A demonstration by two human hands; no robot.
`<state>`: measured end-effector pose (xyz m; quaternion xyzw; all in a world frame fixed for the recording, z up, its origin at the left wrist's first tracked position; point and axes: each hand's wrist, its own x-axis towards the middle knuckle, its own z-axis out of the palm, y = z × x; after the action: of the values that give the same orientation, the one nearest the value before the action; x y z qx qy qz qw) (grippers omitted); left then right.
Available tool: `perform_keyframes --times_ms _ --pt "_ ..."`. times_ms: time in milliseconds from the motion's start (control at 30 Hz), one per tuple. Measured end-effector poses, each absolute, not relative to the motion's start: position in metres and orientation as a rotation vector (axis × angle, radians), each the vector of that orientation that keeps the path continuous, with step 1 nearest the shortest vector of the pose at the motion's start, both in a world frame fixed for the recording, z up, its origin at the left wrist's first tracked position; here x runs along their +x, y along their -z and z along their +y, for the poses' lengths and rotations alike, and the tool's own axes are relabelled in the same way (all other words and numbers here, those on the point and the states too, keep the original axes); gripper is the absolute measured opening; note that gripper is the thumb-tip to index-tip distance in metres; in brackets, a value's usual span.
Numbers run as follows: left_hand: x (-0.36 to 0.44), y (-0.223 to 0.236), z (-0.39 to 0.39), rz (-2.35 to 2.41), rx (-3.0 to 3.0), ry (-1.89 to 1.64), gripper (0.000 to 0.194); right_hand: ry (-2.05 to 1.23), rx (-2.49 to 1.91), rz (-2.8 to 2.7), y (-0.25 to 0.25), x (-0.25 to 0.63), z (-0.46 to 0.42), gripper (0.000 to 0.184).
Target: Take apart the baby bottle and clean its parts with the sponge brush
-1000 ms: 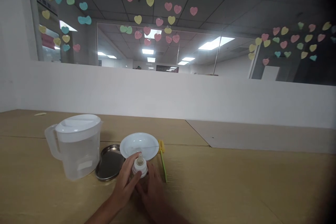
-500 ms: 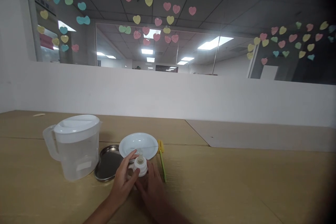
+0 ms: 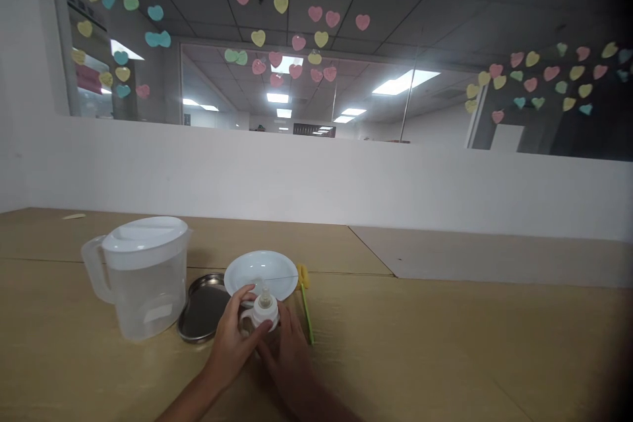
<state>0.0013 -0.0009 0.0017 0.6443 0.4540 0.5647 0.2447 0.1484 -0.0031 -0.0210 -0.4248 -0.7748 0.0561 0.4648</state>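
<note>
**Bottle in two-hand grip, mid-table, just this side of bowl**

L hand (image 3: 232, 343) grasping bottle (image 3: 266, 313): thumb on near side of wht collar, fingers round its L side by the wht loop handle. R hand (image 3: 293, 351) closed in on R side of same bottle, fingers along it; thumb contact w/ bottle partly hidden, can't tell exactly. Bottle approx upright, clear nipple up. Lower body mostly behind hands; can't tell if base touches table (image 3: 420, 349).

Around the grip:
- Bowl (image 3: 262, 262): wht, directly beyond grip, nipple overlaps its near rim in view. Thin dk line across it, plus smth clear near nipple, too small to ID.
- Tray (image 3: 202, 316): metal, shallow, just L of L hand, beside bowl.
- Jug (image 3: 148, 290): clear plastic w/ wht lid on, handle pointing L, further L of grip, next to tray.
- Stick (image 3: 307, 316): grn, ylw far end by bowl's R rim, just R of R hand.

Bkgd: wht wall (image 3: 247, 171) past table, window (image 3: 420, 26) above it w/ heart notes (image 3: 281, 4) in pink, ylw, grn, blue.
</note>
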Motion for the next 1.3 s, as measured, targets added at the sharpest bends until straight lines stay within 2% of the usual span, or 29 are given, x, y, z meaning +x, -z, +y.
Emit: perform_keyframes --times_ms 100,300,533,633,800,1067,1300 --pt "0.0000 -0.0011 -0.0006 1.256 1.766 -1.583 0.068 -0.132 -1.039 -1.909 0.0228 0.1482 -0.0017 0.058" --pt "0.0007 -0.0033 -0.0062 1.043 1.757 -1.471 0.062 -0.127 -1.036 -1.910 0.0241 0.1483 -0.0014 0.057" --pt "0.0021 -0.0011 -0.0012 1.261 1.725 -1.610 0.068 -0.108 -1.031 -1.947 0.0195 0.1488 -0.0031 0.056" --pt "0.0000 -0.0001 -0.0016 1.187 1.782 -1.580 0.072 -0.109 -1.038 -1.940 0.0212 0.1490 -0.0016 0.057" --pt "-0.0007 -0.0023 -0.0054 1.088 1.764 -1.431 0.067 -0.073 -1.046 -1.921 0.0255 0.1493 0.0008 0.058" --pt "0.0072 -0.0019 -0.0056 1.255 1.780 -1.582 0.067 -0.094 -1.009 -1.977 0.0246 0.1494 -0.0004 0.058" --pt "-0.0011 -0.0014 -0.0058 1.158 1.880 -1.500 0.068 -0.052 -1.018 -1.969 0.0195 0.1492 -0.0065 0.056"
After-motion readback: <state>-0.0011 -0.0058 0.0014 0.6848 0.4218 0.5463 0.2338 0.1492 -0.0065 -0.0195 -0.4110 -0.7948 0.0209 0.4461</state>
